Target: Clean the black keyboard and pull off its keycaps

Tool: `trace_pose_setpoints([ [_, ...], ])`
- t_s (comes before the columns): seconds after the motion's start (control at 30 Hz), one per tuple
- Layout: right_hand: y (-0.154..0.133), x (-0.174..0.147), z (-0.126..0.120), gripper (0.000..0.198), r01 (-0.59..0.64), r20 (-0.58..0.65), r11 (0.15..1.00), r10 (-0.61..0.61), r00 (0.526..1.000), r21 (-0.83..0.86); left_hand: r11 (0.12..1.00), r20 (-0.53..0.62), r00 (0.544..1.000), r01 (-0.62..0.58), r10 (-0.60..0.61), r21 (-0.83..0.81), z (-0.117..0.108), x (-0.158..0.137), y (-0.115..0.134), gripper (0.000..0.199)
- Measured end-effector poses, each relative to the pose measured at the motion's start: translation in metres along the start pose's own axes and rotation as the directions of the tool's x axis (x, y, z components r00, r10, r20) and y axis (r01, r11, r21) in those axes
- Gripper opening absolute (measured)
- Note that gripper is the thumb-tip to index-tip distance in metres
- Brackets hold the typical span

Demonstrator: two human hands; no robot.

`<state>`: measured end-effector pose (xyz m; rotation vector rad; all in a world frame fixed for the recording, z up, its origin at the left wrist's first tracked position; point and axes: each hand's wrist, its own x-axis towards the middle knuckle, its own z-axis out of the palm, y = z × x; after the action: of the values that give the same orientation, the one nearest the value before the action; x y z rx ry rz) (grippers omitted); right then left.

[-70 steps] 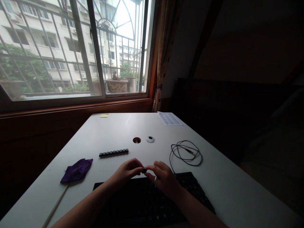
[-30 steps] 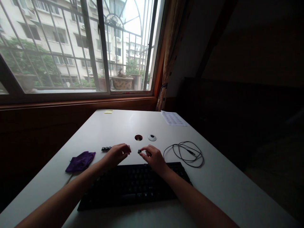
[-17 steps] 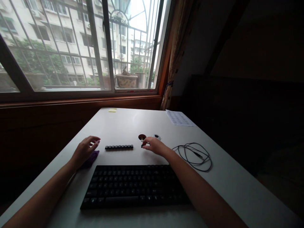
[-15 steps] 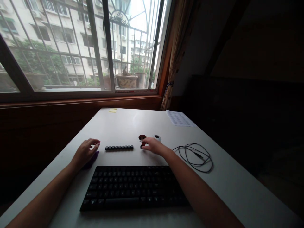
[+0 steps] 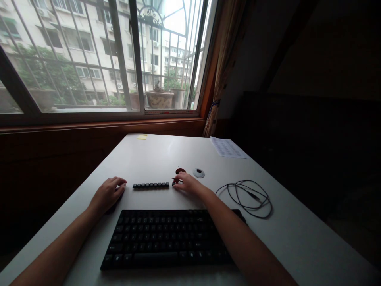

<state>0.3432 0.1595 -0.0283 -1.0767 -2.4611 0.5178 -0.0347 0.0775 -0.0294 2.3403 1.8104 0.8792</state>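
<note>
Just right of a short row of black keycaps (image 5: pixel 151 185) on the desk, my right hand (image 5: pixel 184 183) pinches a small black keycap (image 5: pixel 174 183) between thumb and fingers. A slight gap separates that keycap from the row's right end. My left hand (image 5: pixel 110 192) rests on the desk beyond the row's left end, fingers loosely extended and holding nothing. Under its palm lies a dark flat thing (image 5: pixel 111 209), mostly hidden. Nearer to me is a black keyboard (image 5: pixel 160 238), its right part covered by my right forearm.
Behind my right hand are a reddish-brown round hole (image 5: pixel 180 171) and a pale ring (image 5: pixel 199 173) in the white desk (image 5: pixel 160 155). A coiled black cable (image 5: pixel 250 198) lies at right. Farther back are a yellow sticky note (image 5: pixel 142 137) and a printed sheet (image 5: pixel 228 147).
My right hand has moved slightly left with the keycap, closer to the row's end. My left hand has settled lower, covering more of the purple-dark thing. The view has shifted a little.
</note>
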Motion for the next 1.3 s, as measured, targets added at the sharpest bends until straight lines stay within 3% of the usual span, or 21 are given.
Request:
trace_pose_setpoints([
  [0.13, 0.000, -0.003, 0.000, 0.031, -0.013, -0.021, 1.000, 0.013, 1.000, 0.016, 1.000, 0.009, 1.000, 0.005, -0.005, 0.001, 0.000, 0.000, 0.000, 0.030],
  [0.37, -0.003, -0.004, 0.002, 0.020, -0.039, -0.041, 0.998, 0.041, 0.998, 0.040, 1.000, 0.029, 1.000, -0.005, 0.004, 0.025, -0.001, -0.001, 0.002, 0.028],
  [0.9, -0.010, -0.001, 0.007, 0.023, -0.083, -0.036, 0.994, 0.086, 0.996, 0.073, 0.999, 0.035, 0.999, -0.026, 0.025, 0.038, -0.003, 0.000, 0.006, 0.029],
  [1.3, -0.010, -0.001, 0.008, 0.022, -0.086, -0.045, 0.993, 0.090, 0.995, 0.082, 0.995, 0.055, 0.996, -0.079, 0.076, 0.059, 0.005, -0.001, -0.004, 0.028],
])
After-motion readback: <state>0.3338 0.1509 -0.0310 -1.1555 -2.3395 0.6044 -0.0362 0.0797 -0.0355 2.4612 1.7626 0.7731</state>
